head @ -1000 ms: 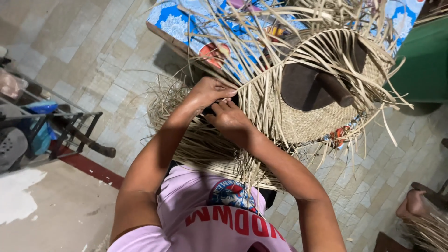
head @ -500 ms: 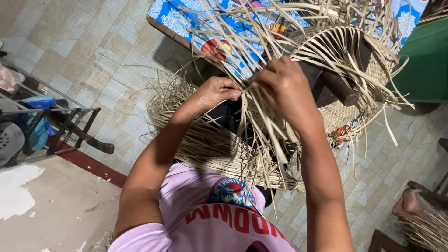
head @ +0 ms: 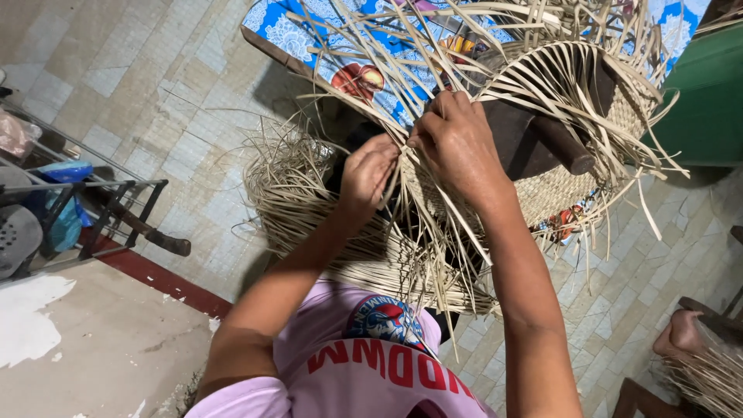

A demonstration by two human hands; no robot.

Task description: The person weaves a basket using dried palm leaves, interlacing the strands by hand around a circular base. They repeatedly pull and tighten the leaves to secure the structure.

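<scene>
A half-woven straw hat (head: 588, 131) sits over a dark wooden block (head: 542, 131), with many loose pale straw strands (head: 433, 232) fanning out from its edge. My left hand (head: 368, 178) pinches a bunch of strands at the hat's near edge. My right hand (head: 457, 143) is right beside it, fingers closed on strands at the same spot. Both forearms reach up from the bottom of the view over my pink shirt.
A loose pile of straw (head: 302, 193) lies on the tiled floor at the left. A blue patterned cloth (head: 325, 39) covers a surface behind. A metal rack (head: 93, 209) stands far left, a green container (head: 708, 101) at the right, another person's foot (head: 685, 333) lower right.
My right hand has moved up from below the hat edge to beside the left hand, and both now grip strands close together at the weave's edge.
</scene>
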